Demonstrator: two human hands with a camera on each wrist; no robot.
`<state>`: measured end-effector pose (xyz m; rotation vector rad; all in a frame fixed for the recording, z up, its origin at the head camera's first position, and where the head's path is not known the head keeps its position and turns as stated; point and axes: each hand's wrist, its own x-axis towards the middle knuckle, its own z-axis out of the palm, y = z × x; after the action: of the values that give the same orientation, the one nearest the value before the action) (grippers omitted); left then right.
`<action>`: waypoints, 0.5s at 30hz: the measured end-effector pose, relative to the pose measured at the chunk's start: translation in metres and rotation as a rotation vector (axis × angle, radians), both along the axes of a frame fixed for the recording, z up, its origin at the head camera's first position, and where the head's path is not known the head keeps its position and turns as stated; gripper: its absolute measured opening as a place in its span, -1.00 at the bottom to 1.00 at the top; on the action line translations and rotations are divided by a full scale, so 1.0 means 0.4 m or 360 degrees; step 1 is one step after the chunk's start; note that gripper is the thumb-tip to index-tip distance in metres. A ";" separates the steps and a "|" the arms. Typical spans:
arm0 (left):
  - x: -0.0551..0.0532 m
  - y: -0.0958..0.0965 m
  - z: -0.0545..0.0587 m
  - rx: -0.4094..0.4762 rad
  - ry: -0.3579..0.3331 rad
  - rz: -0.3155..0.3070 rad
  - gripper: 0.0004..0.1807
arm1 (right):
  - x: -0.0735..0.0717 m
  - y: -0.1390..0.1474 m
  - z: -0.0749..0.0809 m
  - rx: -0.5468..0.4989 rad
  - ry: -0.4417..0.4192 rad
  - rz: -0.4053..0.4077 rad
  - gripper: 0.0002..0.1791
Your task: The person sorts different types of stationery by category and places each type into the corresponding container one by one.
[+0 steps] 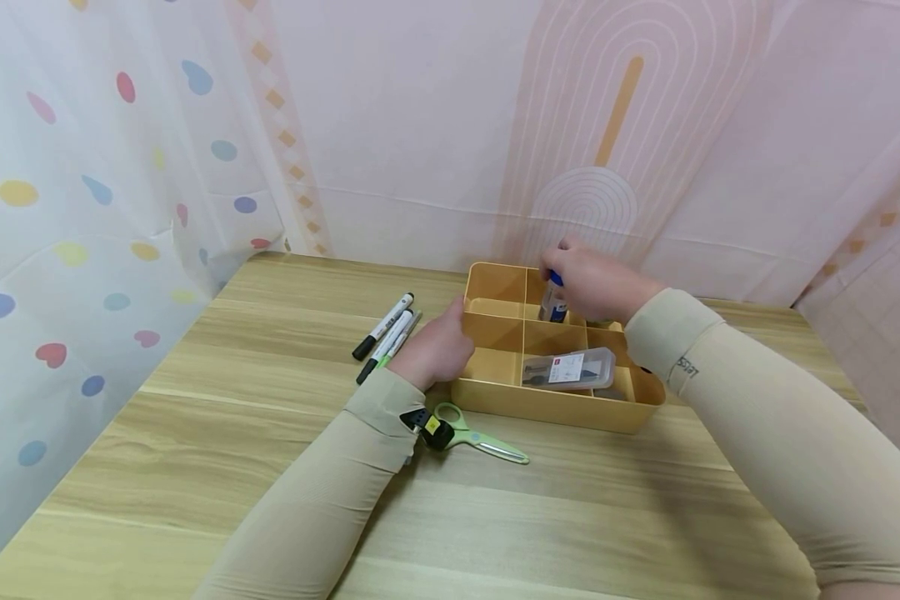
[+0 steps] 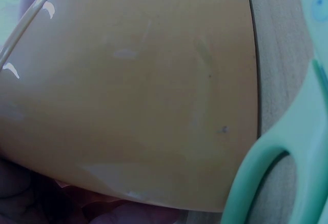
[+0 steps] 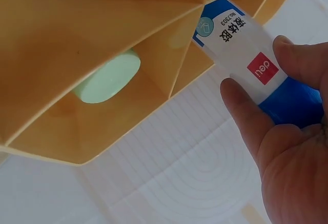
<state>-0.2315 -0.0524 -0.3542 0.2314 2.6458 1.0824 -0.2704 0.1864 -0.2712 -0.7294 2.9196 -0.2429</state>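
A tan divided organizer box (image 1: 547,406) sits on the table. My left hand (image 1: 437,348) grips its left end; in the left wrist view the box wall (image 2: 143,90) hides most of that hand. Over a middle compartment of the back row, my right hand (image 1: 596,279) holds a liquid glue bottle (image 3: 241,55) by its blue cap end. The bottle stands nearly upright, its lower end inside the compartment. In the compartment beside it lies a pale green rounded object (image 3: 110,78). A clear plastic case (image 1: 602,365) with a white label leans in the front row.
Green-handled scissors (image 1: 487,443) lie just in front of the box, close to my left wrist. Several markers and pens (image 1: 384,325) lie together on the wooden table (image 1: 270,392), left of the box. A patterned curtain (image 1: 420,150) hangs behind the table.
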 end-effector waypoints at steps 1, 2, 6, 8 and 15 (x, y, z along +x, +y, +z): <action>0.000 0.000 0.000 0.0003 0.0003 0.0000 -0.16 | 0.000 -0.001 0.000 -0.0001 -0.0017 -0.0009 -0.74; -0.001 0.000 -0.001 0.0004 0.0006 -0.0001 -0.16 | 0.000 -0.002 0.000 -0.0005 -0.0035 -0.0018 -0.74; 0.000 0.000 -0.001 0.0010 0.0012 -0.0001 -0.15 | -0.001 -0.005 -0.001 0.0016 -0.0061 -0.0032 -0.72; 0.001 0.001 -0.001 0.0011 0.0011 -0.0003 -0.14 | -0.002 -0.006 -0.004 0.0034 -0.0052 -0.0020 -0.72; 0.005 0.003 0.000 -0.0009 0.0020 -0.0008 -0.13 | -0.003 -0.007 -0.016 0.0069 -0.0011 0.0063 -0.74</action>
<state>-0.2297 -0.0513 -0.3540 0.2444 2.6577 1.0753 -0.2714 0.1836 -0.2777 -0.7769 2.8909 -0.1772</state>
